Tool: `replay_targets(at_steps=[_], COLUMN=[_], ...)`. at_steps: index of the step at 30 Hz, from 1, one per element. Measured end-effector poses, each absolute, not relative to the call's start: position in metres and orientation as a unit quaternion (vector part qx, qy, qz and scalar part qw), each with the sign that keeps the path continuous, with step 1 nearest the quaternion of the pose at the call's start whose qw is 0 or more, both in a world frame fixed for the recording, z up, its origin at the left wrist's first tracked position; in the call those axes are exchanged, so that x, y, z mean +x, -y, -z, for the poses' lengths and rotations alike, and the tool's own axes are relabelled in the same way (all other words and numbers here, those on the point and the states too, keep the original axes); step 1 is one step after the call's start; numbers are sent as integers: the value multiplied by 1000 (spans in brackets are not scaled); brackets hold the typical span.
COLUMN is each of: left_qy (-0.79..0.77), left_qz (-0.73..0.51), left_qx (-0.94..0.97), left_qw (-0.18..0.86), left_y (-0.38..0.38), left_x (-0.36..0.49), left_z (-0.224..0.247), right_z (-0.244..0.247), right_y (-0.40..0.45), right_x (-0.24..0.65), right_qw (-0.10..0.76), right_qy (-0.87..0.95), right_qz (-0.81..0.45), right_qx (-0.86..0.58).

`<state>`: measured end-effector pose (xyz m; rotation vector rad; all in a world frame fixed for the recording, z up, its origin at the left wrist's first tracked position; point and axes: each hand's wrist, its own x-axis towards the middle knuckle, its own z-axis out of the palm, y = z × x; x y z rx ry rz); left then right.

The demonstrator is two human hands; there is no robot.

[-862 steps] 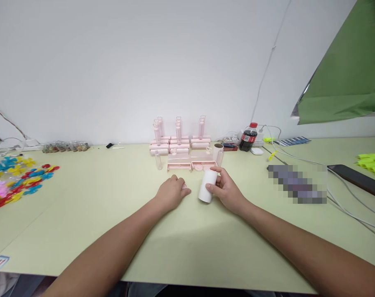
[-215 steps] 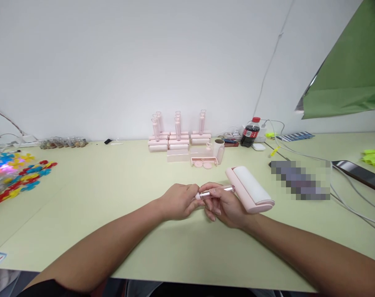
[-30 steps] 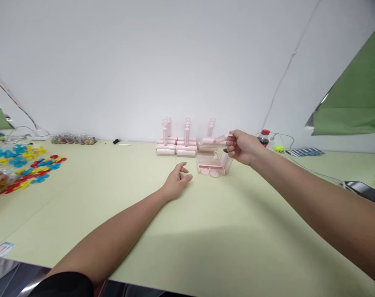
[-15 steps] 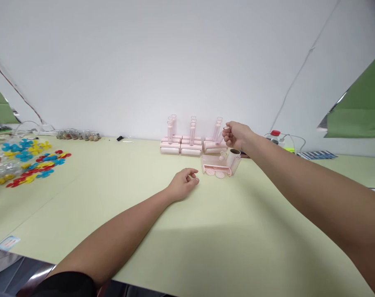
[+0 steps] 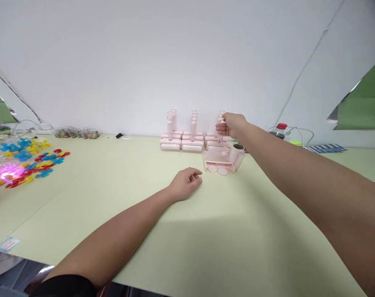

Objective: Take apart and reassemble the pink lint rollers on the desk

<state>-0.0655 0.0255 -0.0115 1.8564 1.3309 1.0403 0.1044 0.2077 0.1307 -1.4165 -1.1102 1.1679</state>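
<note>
Around an upright pink handle [image 5: 220,128] in the right-hand group is my right hand [image 5: 232,125], its fingers curled at the handle and partly hiding it. My left hand [image 5: 186,184] rests on the table [image 5: 137,231], loosely curled with a gap between thumb and fingers, holding nothing. Just beyond it lies an open pink case [image 5: 216,156] with round discs [image 5: 222,171] at its front. A pale roll [image 5: 237,152] with a dark hollow end stands at the case's right. Pink rollers [image 5: 192,145] with upright handles sit in rows against the wall.
Red, yellow and blue flower-shaped pieces [image 5: 46,165] lie at the left, beside a glowing pink object [image 5: 8,173]. Clear bags of small items [image 5: 77,133] sit at the back left. A red-capped bottle [image 5: 280,130], cables and blue packets [image 5: 326,148] are at the back right.
My right hand has moved slightly left and up, onto the right-hand handles. My left hand has hardly moved. A pink glow has appeared at the far left, where another person's hand was.
</note>
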Motion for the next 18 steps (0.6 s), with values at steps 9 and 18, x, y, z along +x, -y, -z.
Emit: replay_targets(at_steps=[9,18], left_qy=[-511,-519], left_qz=[-378,-368], left_qx=[709,705], left_qw=[304,312], left_y=[-25,-22], left_x=[-64,-62], left_z=[12,10], right_z=[-123,-79], right_y=[-240,-277], right_x=[156,175], right_qw=[522,414], right_qy=[481,514], right_qz=[-432,-496], right_qx=[-557,-564])
